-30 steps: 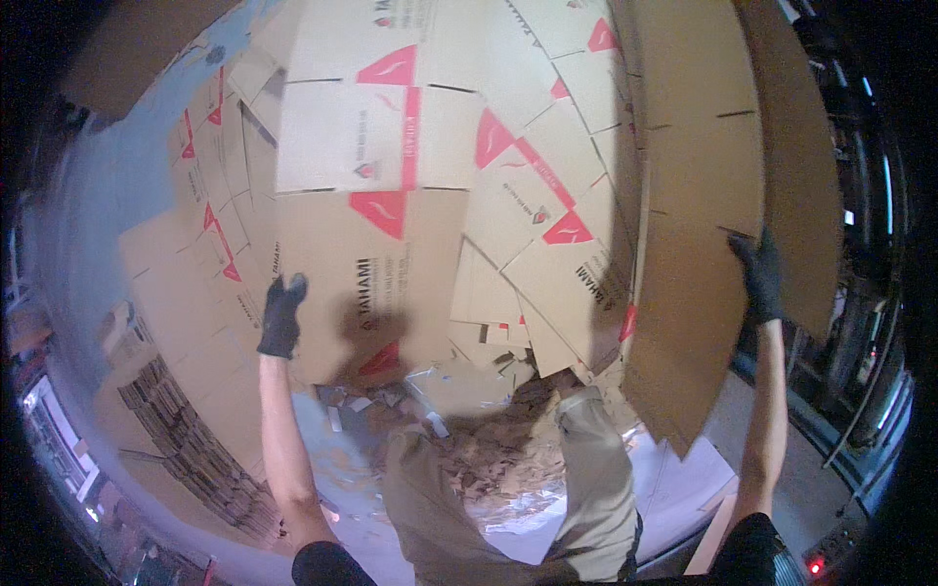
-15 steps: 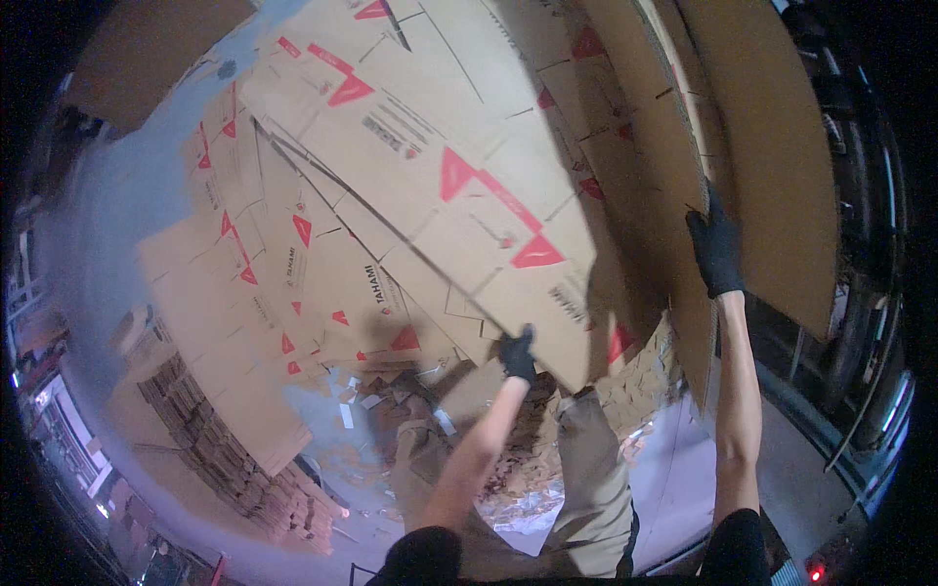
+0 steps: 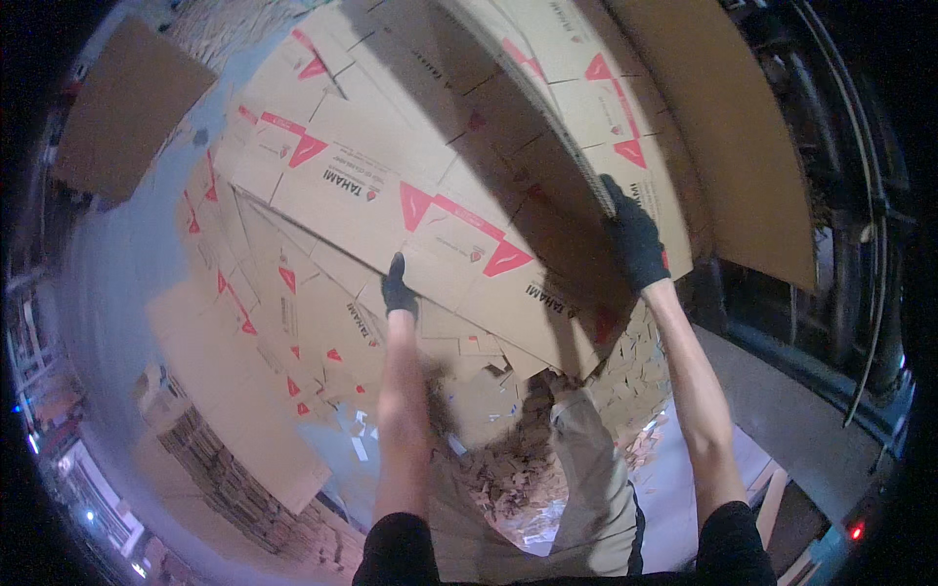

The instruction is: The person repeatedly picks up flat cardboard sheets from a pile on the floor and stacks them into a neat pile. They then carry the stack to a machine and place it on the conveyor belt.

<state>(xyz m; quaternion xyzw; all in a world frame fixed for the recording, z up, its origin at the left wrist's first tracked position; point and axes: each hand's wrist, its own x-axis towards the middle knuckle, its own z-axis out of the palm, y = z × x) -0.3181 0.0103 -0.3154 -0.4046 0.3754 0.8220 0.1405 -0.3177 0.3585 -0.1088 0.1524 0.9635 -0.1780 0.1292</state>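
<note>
My left hand (image 3: 398, 286), in a black glove, closes on the near edge of a large flat cardboard sheet (image 3: 357, 220) printed with red marks and dark lettering. Its thumb lies on top; the fingers beneath are hidden. On the right, my gloved right hand (image 3: 637, 239) grips the edge of another printed cardboard sheet (image 3: 625, 117), tilted up over the first. A broad dark shadow falls across the lower sheet beside that raised edge. Other printed sheets (image 3: 283, 313) lie fanned out under the left hand's sheet.
A plain brown board (image 3: 752, 146) stands along the right, near pipes and machinery (image 3: 831, 186). Cardboard scraps (image 3: 513, 474) cover the floor around my legs. At lower left is a stack of flattened cardboard (image 3: 230, 464); another brown board (image 3: 132, 107) is at upper left.
My left hand has shifted left and up along the sheet's edge. My right hand has come left with its sheet, whose printed face now shows. The view has shifted slightly.
</note>
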